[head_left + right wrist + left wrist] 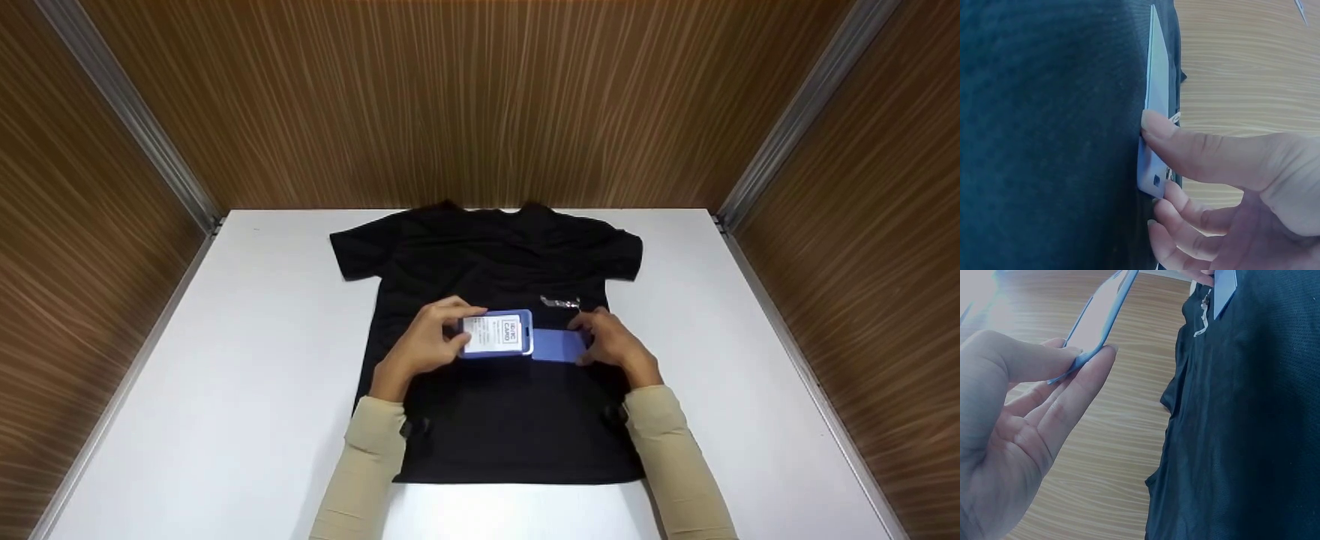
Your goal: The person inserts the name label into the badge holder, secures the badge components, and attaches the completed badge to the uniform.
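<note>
My left hand [429, 341] pinches a blue ID card holder [527, 319] by its left end, thumb in front and fingers behind. A white printed card [491, 334] shows inside the frame. To the right, my right hand [609, 341] holds a flat blue panel [556, 346] at its right end; in the right wrist view the thumb lies on the panel [1157, 90], which has a small slot near one end. The panel's left end meets or passes behind the holder in the head view; I cannot tell if they touch. Both are above a black T-shirt [502, 427].
The T-shirt lies spread on a white table [247, 360], collar toward the back. A small shiny clip strap [561, 303] lies on the shirt just beyond the blue panel. Wood-grain walls [480, 105] enclose the table at the back and both sides.
</note>
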Available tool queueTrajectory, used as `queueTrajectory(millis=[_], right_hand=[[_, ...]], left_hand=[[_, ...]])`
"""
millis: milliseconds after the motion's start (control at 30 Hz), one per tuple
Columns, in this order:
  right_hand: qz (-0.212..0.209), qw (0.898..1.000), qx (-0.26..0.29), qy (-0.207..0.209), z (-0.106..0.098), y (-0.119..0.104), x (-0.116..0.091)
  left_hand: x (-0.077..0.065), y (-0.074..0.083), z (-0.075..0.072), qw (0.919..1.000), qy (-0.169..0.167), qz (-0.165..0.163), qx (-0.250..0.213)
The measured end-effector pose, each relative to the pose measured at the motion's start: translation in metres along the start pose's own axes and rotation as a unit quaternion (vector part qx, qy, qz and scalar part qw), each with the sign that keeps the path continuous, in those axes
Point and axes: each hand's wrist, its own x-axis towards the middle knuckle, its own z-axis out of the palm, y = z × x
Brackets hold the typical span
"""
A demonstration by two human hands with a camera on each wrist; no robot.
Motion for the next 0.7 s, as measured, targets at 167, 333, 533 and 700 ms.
queueTrajectory(millis=[167,333,533,700], right_hand=[[0.007,1.000,0.008,-0.001,-0.0009,0.0003,0.0003],[0.025,0.999,0.033,0.006,-0.0029,0.0013,0.0005],[0.027,0.999,0.047,0.002,-0.0055,0.0032,0.0006],[0.028,0.998,0.050,0.003,-0.0081,0.0045,0.0008]], left_hand=[[0.0000,-0.0007,-0.0001,1.0000,0.002,-0.001,-0.001],[-0.0003,-0.0009,-0.0011,1.0000,-0.001,-0.004,-0.008],[-0.0003,-0.0018,-0.0013,0.9999,-0.002,-0.007,-0.011],[-0.0006,-0.0018,-0.0014,0.9999,-0.002,-0.009,-0.008]])
